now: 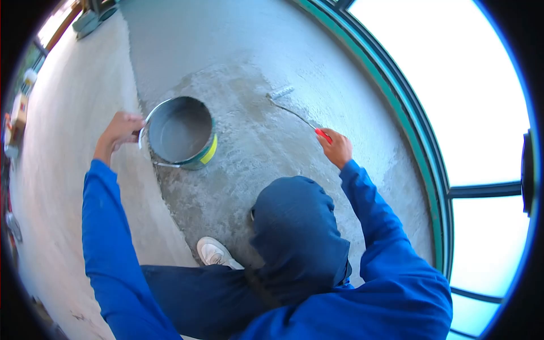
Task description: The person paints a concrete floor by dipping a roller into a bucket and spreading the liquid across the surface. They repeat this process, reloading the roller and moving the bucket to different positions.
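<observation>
My left hand (121, 131) is closed on the wire handle of a bucket (207, 148), gripping it at the bucket's left side. The bucket is dark with a yellow patch on its side and has grey liquid (180, 134) inside. In my right hand (335, 148) is the red grip of a paint roller (294, 113). The roller's wet grey head (281, 92) lies against the floor (232, 170), to the right of and a little beyond the bucket. My fingers wrap round the roller's grip.
A green frame (391, 102) with bright window panes curves along the right. On the left runs a paler floor strip (73, 170), with several objects along its far edge. A green object (86, 24) stands at the top left. My bent knee (294, 221) and white shoe (212, 251) are below the bucket.
</observation>
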Action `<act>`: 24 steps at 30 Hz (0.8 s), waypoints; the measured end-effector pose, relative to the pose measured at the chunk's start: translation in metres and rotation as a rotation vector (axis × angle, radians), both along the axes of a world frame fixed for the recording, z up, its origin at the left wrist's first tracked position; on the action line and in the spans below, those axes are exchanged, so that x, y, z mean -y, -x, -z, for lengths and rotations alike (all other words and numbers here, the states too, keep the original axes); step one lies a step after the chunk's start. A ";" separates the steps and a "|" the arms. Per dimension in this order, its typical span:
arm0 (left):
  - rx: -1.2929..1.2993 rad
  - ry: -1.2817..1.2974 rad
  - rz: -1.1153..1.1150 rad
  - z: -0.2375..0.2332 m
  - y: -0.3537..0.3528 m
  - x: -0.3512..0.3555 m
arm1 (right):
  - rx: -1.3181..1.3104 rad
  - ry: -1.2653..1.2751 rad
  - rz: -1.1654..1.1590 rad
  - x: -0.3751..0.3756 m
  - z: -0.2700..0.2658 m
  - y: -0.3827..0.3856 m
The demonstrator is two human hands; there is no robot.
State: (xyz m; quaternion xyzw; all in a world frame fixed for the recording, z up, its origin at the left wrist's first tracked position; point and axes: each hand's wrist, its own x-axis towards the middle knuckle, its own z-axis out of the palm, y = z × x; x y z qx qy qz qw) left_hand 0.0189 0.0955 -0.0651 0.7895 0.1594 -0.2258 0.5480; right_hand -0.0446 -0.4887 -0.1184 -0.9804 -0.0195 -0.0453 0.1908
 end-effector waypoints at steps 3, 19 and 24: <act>-0.023 -0.075 -0.005 -0.019 0.007 0.015 | 0.000 -0.011 0.030 0.009 0.037 -0.030; -0.120 -0.180 0.013 -0.035 0.001 0.023 | -0.237 0.028 0.097 0.172 0.053 0.141; -0.149 -0.189 0.028 -0.027 -0.004 0.007 | -0.332 0.015 0.177 0.228 0.038 0.223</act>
